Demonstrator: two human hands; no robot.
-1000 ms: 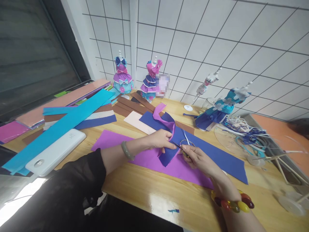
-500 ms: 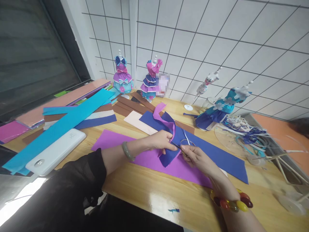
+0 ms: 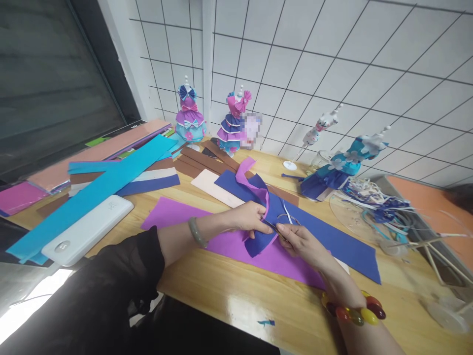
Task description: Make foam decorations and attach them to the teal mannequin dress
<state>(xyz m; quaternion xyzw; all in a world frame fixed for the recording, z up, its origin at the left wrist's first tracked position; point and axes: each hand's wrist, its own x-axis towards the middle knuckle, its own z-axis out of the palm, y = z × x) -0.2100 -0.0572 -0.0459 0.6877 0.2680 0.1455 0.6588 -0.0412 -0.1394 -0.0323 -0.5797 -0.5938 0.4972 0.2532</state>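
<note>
Layered blue and purple crepe paper (image 3: 255, 246) is pinched in my left hand (image 3: 252, 217), whose fingers are closed on its edge. A narrow curled purple strip (image 3: 244, 172) rises from that hand and lies back over the wide blue crepe paper (image 3: 342, 246). My right hand (image 3: 301, 244) is closed around a pair of scissors (image 3: 270, 225), its blades pointing left at the held paper beside my left fingertips. Under both hands spreads a wide purple sheet (image 3: 225, 249). The hand covers most of the scissors' handles.
At the left lie turquoise strips (image 3: 129, 162) and a white power bank (image 3: 88, 230). Small dressed mannequins (image 3: 190, 121) stand along the tiled wall, with a bare mannequin stand (image 3: 290, 165) among them. Paper scraps (image 3: 384, 207) fill the right side. A small blue scrap (image 3: 266, 323) lies near the front edge.
The camera view has shifted slightly. Both hands stay nearly in place on the paper, and more of the scissor blades shows between them now.
</note>
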